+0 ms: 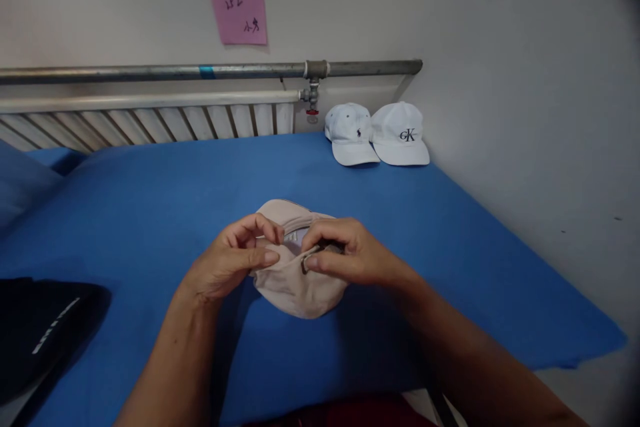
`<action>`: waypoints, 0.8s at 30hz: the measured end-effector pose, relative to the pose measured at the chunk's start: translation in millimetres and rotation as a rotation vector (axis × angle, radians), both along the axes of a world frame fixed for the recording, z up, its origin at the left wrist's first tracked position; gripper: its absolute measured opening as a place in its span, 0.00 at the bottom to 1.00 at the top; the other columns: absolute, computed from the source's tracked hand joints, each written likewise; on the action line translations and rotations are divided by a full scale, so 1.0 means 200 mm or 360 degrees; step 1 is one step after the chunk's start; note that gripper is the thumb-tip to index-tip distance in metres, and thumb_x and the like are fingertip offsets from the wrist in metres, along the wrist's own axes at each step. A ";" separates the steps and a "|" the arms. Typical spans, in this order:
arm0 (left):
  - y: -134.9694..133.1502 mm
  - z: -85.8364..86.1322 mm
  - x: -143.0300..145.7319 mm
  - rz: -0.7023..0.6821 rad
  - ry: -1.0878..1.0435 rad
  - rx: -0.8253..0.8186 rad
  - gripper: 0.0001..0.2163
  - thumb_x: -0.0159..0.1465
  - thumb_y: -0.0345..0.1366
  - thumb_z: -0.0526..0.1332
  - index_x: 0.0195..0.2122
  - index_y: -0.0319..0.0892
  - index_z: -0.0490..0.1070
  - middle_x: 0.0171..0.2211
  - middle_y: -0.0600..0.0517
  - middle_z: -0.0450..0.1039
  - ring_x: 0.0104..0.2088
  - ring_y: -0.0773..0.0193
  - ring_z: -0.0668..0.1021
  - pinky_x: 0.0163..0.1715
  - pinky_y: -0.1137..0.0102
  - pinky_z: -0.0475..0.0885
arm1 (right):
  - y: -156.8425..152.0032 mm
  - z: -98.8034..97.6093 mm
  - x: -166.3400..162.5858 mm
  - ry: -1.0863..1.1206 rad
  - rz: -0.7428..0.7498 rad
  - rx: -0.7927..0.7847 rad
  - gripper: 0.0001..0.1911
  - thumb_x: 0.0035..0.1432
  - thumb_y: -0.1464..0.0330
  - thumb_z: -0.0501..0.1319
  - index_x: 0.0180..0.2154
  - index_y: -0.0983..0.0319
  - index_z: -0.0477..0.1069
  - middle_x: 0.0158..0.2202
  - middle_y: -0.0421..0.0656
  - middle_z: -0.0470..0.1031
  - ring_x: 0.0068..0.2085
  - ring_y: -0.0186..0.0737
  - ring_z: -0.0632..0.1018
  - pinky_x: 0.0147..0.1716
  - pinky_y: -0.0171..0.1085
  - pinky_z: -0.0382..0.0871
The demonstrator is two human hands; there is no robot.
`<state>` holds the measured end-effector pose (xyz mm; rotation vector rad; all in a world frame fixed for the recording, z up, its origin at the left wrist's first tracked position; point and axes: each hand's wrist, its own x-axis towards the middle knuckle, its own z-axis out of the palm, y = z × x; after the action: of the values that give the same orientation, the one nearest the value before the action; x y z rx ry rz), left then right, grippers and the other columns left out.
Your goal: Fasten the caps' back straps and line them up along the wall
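A pale pink cap (295,290) lies upside down on the blue sheet (150,213) in front of me. My left hand (233,260) pinches the cap's back edge with thumb and fingers closed on the fabric. My right hand (345,250) is closed on the cap's rear strap, fingertips at a small dark buckle. Both hands meet over the cap's opening, where a white label shows inside.
Two white caps (353,133) (403,133) sit side by side at the far right corner, against the wall. A dark garment (40,327) lies at the lower left. A metal pipe (200,71) and radiator (150,121) run along the back. A pink note (237,5) hangs above.
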<state>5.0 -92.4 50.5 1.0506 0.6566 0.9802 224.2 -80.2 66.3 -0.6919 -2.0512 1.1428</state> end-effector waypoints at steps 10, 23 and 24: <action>0.00 -0.02 -0.03 -0.0098 0.0088 0.0180 0.06 0.55 0.26 0.67 0.31 0.40 0.72 0.32 0.52 0.73 0.34 0.69 0.73 0.33 0.75 0.67 | -0.01 0.01 -0.02 -0.0079 0.0011 0.0140 0.02 0.53 0.74 0.63 0.29 0.62 0.73 0.27 0.37 0.74 0.32 0.33 0.73 0.36 0.34 0.66; 0.01 -0.04 -0.05 -0.0272 0.0235 0.0158 0.04 0.57 0.30 0.66 0.29 0.40 0.71 0.31 0.52 0.70 0.31 0.68 0.70 0.31 0.74 0.63 | -0.04 0.02 -0.03 -0.0037 -0.0034 0.0266 0.03 0.53 0.74 0.62 0.29 0.62 0.72 0.27 0.37 0.74 0.31 0.33 0.73 0.36 0.34 0.67; 0.00 -0.03 -0.05 -0.0280 0.0306 0.0167 0.04 0.58 0.31 0.65 0.29 0.40 0.71 0.31 0.52 0.69 0.31 0.68 0.70 0.30 0.73 0.63 | -0.04 0.02 -0.03 -0.0038 -0.0034 0.0272 0.02 0.53 0.74 0.62 0.29 0.62 0.72 0.27 0.37 0.74 0.31 0.33 0.73 0.36 0.34 0.66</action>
<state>-5.1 -91.7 43.8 1.2844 0.6621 0.7733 217.8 -87.6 69.4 -0.6443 -2.1271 0.9377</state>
